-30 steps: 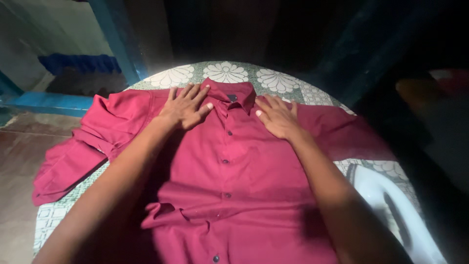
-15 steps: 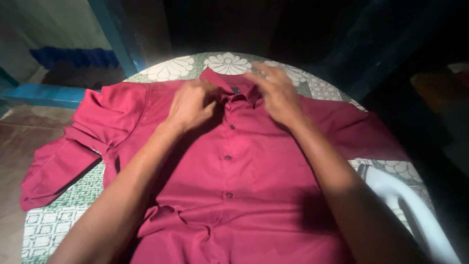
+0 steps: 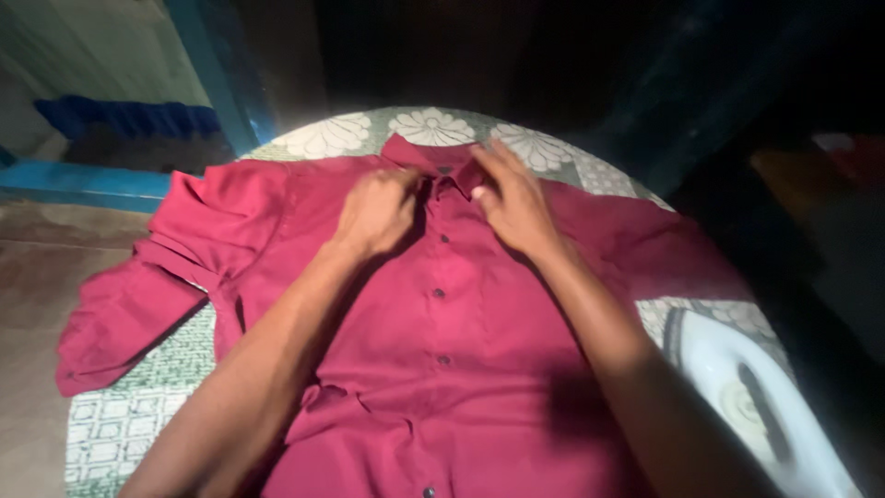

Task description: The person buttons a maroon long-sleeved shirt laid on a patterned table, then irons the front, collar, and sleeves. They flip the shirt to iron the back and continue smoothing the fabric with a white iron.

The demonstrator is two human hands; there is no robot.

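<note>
A dark red button-up shirt (image 3: pixel 442 341) lies front up and buttoned on a round table, collar at the far side. My left hand (image 3: pixel 376 210) is curled with its fingers pinching the left side of the collar (image 3: pixel 433 159). Just to the right of the collar's button, my right hand (image 3: pixel 509 203) rests on the shirt, fingertips at the collar's right edge. One sleeve (image 3: pixel 129 314) hangs crumpled over the table's left edge.
The table wears a green and white cloth with flower patterns (image 3: pixel 138 415). A white clothes iron (image 3: pixel 747 397) lies on the table at the right, close to my right forearm. A blue post (image 3: pixel 212 74) and a tiled floor lie beyond on the left. The far background is dark.
Both hands, flat on the shirt's shoulders a second ago, have moved in to the collar. The left hand has closed into a pinch on it.
</note>
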